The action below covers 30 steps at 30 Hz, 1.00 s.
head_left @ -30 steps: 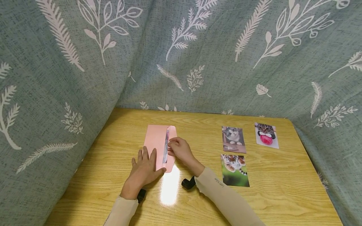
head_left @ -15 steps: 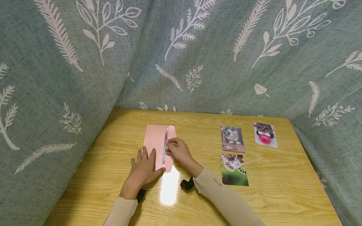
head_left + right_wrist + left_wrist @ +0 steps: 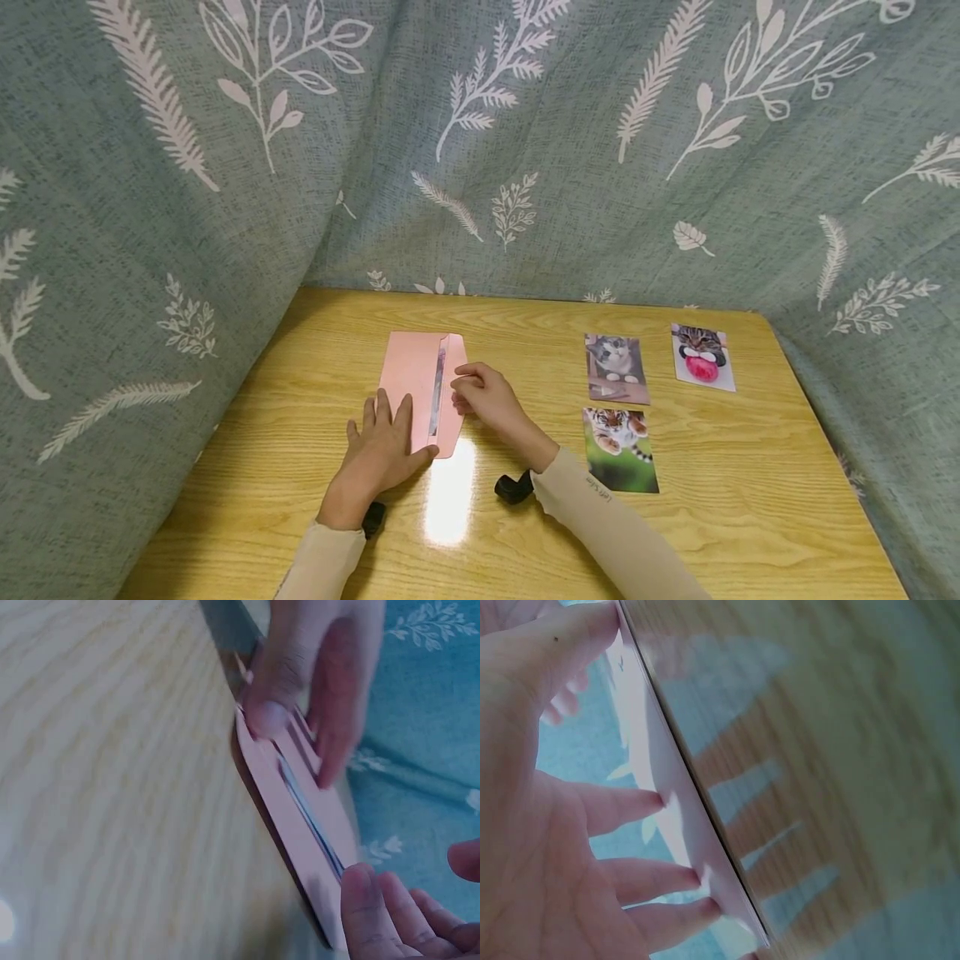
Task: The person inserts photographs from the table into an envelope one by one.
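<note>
A pink envelope lies flat on the table, its flap opened out to the right. Inside it a photo card shows only as a narrow strip along the slot; the rest is hidden. My left hand rests on the envelope's lower left part with spread, straight fingers, the thumb near the lower edge by the flap. Just over the flap hovers my right hand, loosely bent. In the right wrist view a gap shows between its thumb and fingers, with nothing held; the photo card's edge lies beyond them.
Three photo cards lie to the right: a grey-and-white cat, a tiger cub and a tabby with a pink ball. A patterned curtain hangs behind the wooden table. Black wrist devices sit at the sleeves.
The photo card's visible strip has narrowed as the card slid left into the envelope. My right hand then drew back to the right, off the card. The left hand has stayed in place.
</note>
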Tool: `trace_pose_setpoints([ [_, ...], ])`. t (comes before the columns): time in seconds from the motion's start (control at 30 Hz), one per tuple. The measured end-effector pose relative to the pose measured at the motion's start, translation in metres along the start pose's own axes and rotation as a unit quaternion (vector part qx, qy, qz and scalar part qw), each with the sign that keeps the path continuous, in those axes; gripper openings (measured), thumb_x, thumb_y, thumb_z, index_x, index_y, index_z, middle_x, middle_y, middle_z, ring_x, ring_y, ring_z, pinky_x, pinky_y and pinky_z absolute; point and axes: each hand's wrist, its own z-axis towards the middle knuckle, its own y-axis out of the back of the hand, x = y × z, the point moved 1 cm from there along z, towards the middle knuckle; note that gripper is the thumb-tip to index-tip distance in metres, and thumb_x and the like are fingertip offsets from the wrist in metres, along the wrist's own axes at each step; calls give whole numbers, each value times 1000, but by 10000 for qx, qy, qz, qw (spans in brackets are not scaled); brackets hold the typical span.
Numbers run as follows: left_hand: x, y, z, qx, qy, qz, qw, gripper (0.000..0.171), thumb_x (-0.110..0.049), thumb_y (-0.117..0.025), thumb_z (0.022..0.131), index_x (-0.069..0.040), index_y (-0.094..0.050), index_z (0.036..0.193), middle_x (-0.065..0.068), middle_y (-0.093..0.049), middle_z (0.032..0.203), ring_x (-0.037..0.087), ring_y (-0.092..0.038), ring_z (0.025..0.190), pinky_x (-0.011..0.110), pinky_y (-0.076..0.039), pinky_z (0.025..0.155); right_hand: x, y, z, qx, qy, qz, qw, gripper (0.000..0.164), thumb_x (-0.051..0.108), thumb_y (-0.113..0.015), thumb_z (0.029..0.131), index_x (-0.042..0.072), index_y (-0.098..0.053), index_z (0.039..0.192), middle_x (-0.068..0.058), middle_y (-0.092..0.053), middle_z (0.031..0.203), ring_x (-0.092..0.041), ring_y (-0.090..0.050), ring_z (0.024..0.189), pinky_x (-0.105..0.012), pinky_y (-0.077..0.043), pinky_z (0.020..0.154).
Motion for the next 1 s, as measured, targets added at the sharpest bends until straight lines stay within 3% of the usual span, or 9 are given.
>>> trace_pose_setpoints([
  [0.33,-1,0,-1,42,-3,-64,10000,95,-56,-66,91,0,-26,157,41,-7,156,58,-9,143,78,-16,103,15,51,-26,85,519,-753,9958,40,17,-60,103,-8,-54,133,-23,-63,116,-47,-62,104,-54,-52,88],
  [0.53,-2,0,0,43,-5,-88,10000,94,-55,-66,92,0,-27,157,41,-7,156,57,-9,143,78,-15,103,22,84,-52,-13,722,-1076,9916,38,23,-61,102,0,-58,132,-15,-63,116,-39,-62,106,-52,-52,89],
  [0.73,-1,0,-1,33,-46,-81,10000,94,-55,-65,92,0,-26,157,41,-7,156,58,-9,143,79,-15,102,20,120,-72,-297,1076,-1757,9781,36,26,-61,102,4,-60,130,-18,-64,121,-28,-61,109,-44,-50,91],
  [1.0,-2,-1,0,61,-34,-90,9999,94,-55,-66,92,1,-27,157,42,-7,155,58,-9,143,79,-15,102,11,168,-105,-1005,1237,-2436,9567,31,20,-62,101,4,-62,128,-17,-65,120,-28,-63,107,-39,-53,88],
])
